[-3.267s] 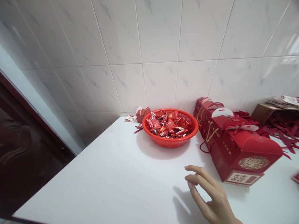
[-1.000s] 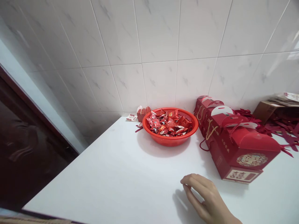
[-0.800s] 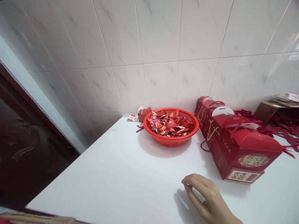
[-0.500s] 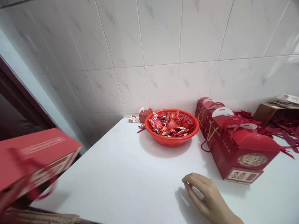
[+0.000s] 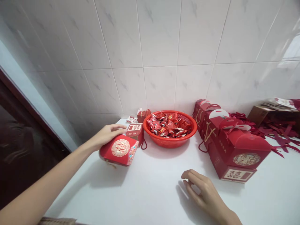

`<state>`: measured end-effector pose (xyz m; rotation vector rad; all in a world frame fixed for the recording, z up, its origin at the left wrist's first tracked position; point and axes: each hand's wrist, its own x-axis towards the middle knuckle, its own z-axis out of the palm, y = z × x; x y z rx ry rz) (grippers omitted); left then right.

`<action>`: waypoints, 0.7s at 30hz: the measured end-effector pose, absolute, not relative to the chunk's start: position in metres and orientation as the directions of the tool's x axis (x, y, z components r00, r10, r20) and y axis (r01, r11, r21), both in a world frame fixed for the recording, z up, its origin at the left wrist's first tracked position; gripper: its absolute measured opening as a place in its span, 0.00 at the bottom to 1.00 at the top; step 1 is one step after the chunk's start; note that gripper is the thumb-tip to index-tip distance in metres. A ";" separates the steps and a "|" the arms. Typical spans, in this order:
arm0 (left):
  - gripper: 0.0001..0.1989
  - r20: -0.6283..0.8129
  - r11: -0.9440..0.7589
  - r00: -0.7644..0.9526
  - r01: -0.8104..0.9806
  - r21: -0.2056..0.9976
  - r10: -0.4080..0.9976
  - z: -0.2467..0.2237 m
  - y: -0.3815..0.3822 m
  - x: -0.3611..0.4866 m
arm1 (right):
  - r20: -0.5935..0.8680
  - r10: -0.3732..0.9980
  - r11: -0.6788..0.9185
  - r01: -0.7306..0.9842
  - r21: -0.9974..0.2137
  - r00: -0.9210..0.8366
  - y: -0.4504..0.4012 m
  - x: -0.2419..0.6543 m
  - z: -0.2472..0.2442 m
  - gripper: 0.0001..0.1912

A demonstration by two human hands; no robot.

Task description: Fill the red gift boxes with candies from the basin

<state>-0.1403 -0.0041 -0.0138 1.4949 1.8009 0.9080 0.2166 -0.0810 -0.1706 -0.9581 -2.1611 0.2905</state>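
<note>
My left hand [image 5: 108,135] reaches in from the left, its fingers over a red gift box [image 5: 120,148] with a round gold emblem. That box is tilted above the white table [image 5: 150,187], a gold cord hanging under it. Right behind it is a red labelled box [image 5: 135,132] with a red cord loop. Whether the hand grips this one too, I cannot tell. Lying on the table, my right hand [image 5: 202,192] has loosely curled fingers, a small gap at the thumb, and nothing in it.
A red plastic basket [image 5: 170,142] of wrapped sweets stands near the tiled wall. On the right, red gift boxes [image 5: 246,156] form a row. Dark red ribbons [image 5: 278,134] and a cardboard box [image 5: 260,114] lie beyond them. A small red box [image 5: 142,116] sits behind the basket.
The red boxes at the far left edge have come over the table beside the basket, with my left hand now visible on them. My right hand has hardly moved.
</note>
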 end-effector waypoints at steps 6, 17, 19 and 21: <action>0.16 -0.016 -0.014 0.049 0.548 0.836 0.999 -0.028 -0.004 -0.100 | 0.574 0.708 0.706 0.448 -0.549 -0.412 -0.082 0.205 -0.163 0.14; 0.23 0.115 -0.301 0.479 0.331 0.894 0.870 -0.044 -0.027 -0.036 | 0.628 0.662 0.749 0.391 -0.535 -0.410 -0.056 0.167 -0.120 0.20; 0.24 0.139 -0.343 0.542 0.296 0.891 0.829 -0.046 -0.034 -0.035 | 0.645 0.655 0.754 0.399 -0.522 -0.394 -0.051 0.168 -0.117 0.20; 0.26 0.153 -0.398 0.579 0.322 0.859 0.801 -0.047 -0.040 -0.036 | 0.646 0.642 0.765 0.400 -0.504 -0.414 -0.049 0.171 -0.115 0.18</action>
